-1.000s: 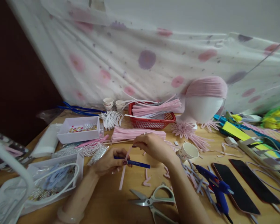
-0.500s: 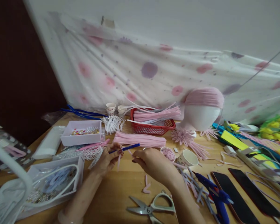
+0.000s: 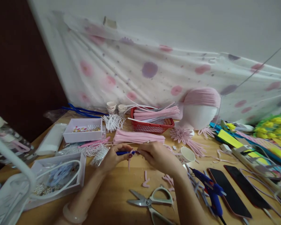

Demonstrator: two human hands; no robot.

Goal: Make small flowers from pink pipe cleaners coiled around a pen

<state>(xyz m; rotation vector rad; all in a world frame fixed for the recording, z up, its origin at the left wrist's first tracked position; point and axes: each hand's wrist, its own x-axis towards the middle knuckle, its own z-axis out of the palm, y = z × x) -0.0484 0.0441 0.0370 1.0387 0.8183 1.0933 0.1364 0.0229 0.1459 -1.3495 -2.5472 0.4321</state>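
Observation:
My left hand (image 3: 113, 157) is closed round a blue pen (image 3: 122, 153) held level above the wooden table (image 3: 112, 200). My right hand (image 3: 155, 156) pinches a thin pink pipe cleaner (image 3: 130, 156) against the pen's tip, and a short pink end hangs down below the pen. The two hands meet at the middle of the view. A bundle of pink pipe cleaners (image 3: 138, 137) lies just behind them, and bent pink offcuts (image 3: 145, 181) lie on the table in front.
Scissors (image 3: 152, 201) lie near the front edge. A blue glue gun (image 3: 209, 189) and two dark phones (image 3: 227, 192) are at right. A paper cup (image 3: 186, 154), red basket (image 3: 152, 126), foam head (image 3: 198, 109) and white trays (image 3: 83, 130) stand around.
The pen went from level to tilted up and back to level. The pink pipe cleaner, long and hanging a second ago, now shows only a short end under the pen.

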